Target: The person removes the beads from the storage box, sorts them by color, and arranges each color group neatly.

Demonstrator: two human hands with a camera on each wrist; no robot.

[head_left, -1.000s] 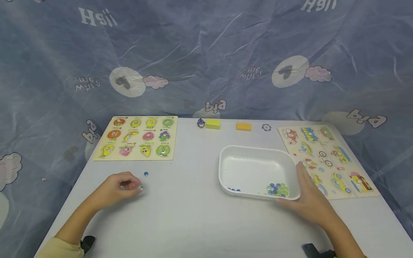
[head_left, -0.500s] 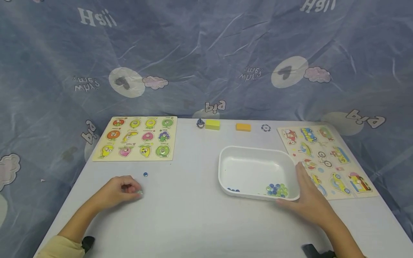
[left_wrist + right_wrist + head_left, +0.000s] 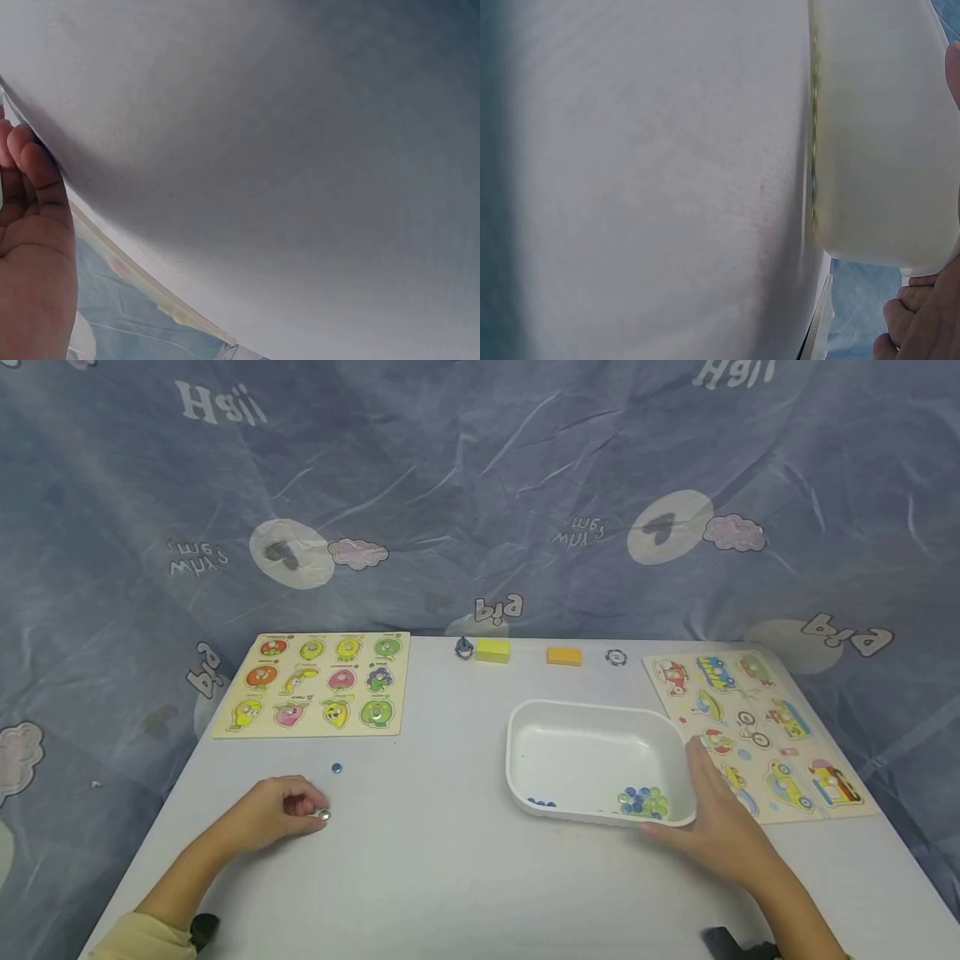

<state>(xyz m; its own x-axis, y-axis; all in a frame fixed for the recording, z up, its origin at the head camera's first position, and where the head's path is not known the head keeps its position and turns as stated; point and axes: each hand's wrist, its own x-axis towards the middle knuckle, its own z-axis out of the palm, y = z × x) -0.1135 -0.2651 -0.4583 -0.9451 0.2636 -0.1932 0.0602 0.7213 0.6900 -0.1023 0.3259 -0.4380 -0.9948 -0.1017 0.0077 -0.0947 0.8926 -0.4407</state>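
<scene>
Thumb and fingers of my left hand (image 3: 277, 812) pinch a small clear, greenish glass bead (image 3: 324, 814) low over the white table. Just beyond that hand lies a blue glass bead (image 3: 337, 768) on its own. In the left wrist view only curled fingers (image 3: 41, 176) show, and the bead is hidden. My right hand (image 3: 716, 827) grips the right end of a white plastic tub (image 3: 592, 735), thumb at the near corner and fingers along the side. Blue and yellow-green glass beads (image 3: 643, 802) are gathered in the tub's near right corner, with several blue ones at the near left.
A fruit puzzle board (image 3: 311, 685) lies at the back left, a vehicle puzzle board (image 3: 765, 735) at the right beside the tub. Along the back edge stand a small penguin figure (image 3: 464, 648), a yellow-green block (image 3: 492, 651), an orange block (image 3: 564, 657) and a gear-like ring (image 3: 617, 657).
My left hand has moved slightly toward the near side of the table with the bead at its fingertips. The right hand and the tub have stayed in place.
</scene>
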